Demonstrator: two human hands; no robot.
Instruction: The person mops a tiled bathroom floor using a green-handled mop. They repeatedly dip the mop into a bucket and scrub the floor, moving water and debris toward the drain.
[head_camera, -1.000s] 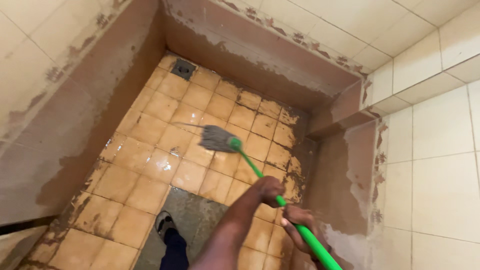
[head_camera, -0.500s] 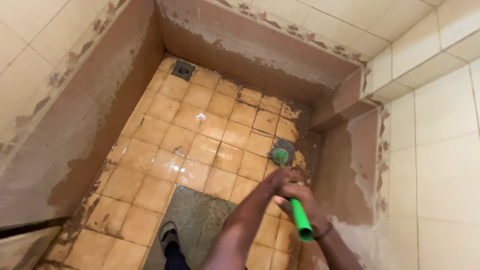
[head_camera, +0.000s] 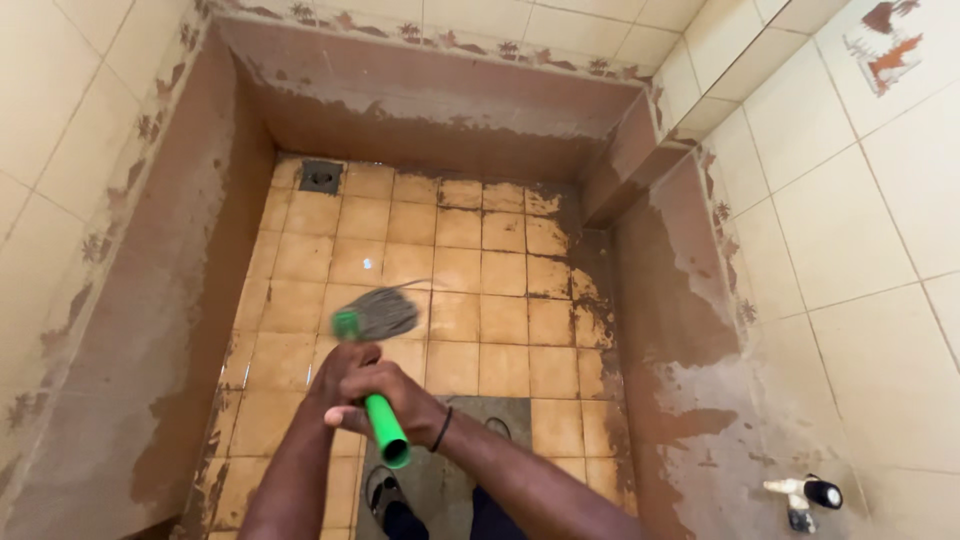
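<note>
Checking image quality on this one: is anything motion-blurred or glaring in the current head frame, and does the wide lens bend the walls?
Head view: the grey mop head is smeared by motion, while both hands, left hand and right hand, on the green handle stay fairly sharp; a small wet glint shows on the floor tiles; lighting is even, without hard shadows; the wall tile lines splay outward towards the frame edges.

I'm looking down into a home shower stall: a wet tiled floor (head_camera: 440, 260), a corner drain (head_camera: 320, 176), stained tiled walls (head_camera: 850, 230) and a wall tap (head_camera: 805, 495).
</note>
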